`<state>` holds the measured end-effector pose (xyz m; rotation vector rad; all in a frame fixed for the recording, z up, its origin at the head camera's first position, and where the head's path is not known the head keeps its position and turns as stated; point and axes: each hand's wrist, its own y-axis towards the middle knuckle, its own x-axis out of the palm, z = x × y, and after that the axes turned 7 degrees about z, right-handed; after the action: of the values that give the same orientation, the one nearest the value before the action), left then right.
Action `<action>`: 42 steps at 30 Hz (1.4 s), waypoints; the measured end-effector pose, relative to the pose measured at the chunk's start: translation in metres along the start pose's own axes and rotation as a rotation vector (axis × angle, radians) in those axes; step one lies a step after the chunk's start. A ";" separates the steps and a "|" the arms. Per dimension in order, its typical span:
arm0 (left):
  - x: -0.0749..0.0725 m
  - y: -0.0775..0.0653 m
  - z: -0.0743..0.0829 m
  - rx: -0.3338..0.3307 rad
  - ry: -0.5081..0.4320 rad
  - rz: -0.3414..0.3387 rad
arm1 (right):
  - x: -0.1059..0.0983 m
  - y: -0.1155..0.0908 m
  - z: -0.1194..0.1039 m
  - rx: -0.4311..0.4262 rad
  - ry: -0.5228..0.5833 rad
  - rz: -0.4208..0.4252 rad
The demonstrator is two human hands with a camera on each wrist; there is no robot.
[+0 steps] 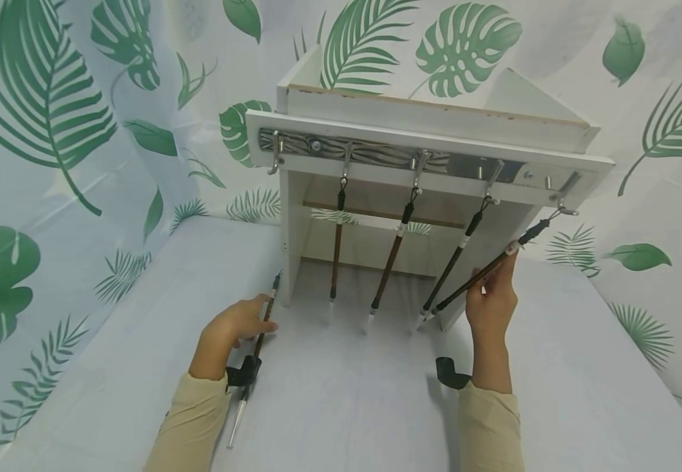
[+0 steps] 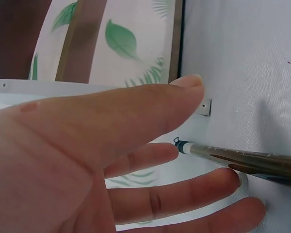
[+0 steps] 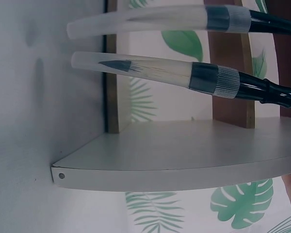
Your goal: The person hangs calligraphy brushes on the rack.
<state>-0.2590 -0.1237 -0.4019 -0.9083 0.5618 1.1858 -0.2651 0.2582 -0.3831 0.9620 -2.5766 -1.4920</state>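
A calligraphy brush (image 1: 258,347) with a clear cap lies on the white surface under my left hand (image 1: 240,324). In the left wrist view the thumb and fingers are extended, and the brush (image 2: 233,156) passes just beyond the fingertips. My right hand (image 1: 494,301) pinches the dark shaft of another calligraphy brush (image 1: 461,290). Its loop is over the rightmost hook (image 1: 565,190), and it hangs tilted, capped tip to the left. Two capped brush tips show in the right wrist view, the nearer one (image 3: 160,70) with dark bristles; most of the right hand is hidden there.
More calligraphy brushes (image 1: 391,262) hang by loops from hooks on the white rack (image 1: 435,111). Its leftmost hook (image 1: 276,154) carries no brush. The rack's side panels (image 1: 286,262) stand on the white-covered table (image 1: 341,400). Leaf-patterned cloth (image 1: 140,131) hangs behind.
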 end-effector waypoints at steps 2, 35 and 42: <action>0.002 0.001 0.000 0.001 0.003 0.001 | 0.000 0.000 0.000 0.002 0.000 -0.001; 0.004 0.004 -0.006 0.015 0.148 0.072 | 0.002 -0.001 0.004 0.010 0.006 0.009; -0.011 0.001 -0.012 0.017 0.079 0.106 | 0.003 0.000 0.003 0.003 0.006 0.006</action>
<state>-0.2617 -0.1394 -0.4003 -0.9234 0.6899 1.2429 -0.2679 0.2593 -0.3858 0.9563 -2.5757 -1.4817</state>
